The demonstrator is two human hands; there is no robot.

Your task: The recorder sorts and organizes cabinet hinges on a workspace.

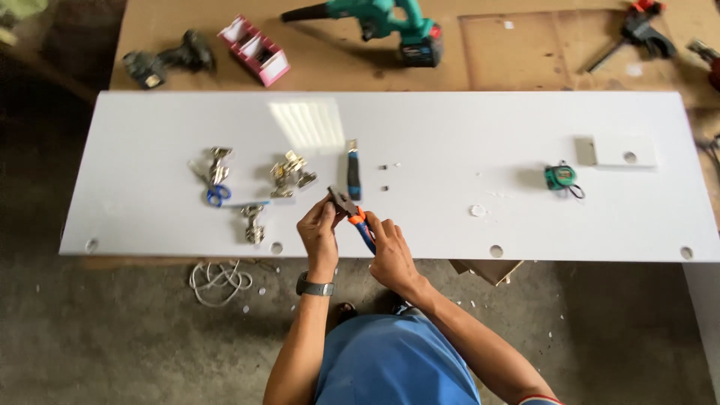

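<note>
At lower centre, my right hand (388, 247) grips the pliers (351, 212); left hand (319, 229) pinches near their nose; I'd squeeze steadily, keeping fingers off the tip.

We note the white panel (450, 127) lies mostly bare to the right of both hands: open passage from the right hand (390, 251) out to the green tape measure (560, 177) and small white block (615, 151), broken only by tiny screws (385, 177). Leftward is crowded: beside the left hand (319, 229) lie metal hinges (289, 174), a further hinge (253, 223), blue-handled scissors (216, 187) and a utility knife (353, 171), with narrow gaps between them. The pliers (352, 214) fill the space between the hands. The panel's far strip is open.
</note>
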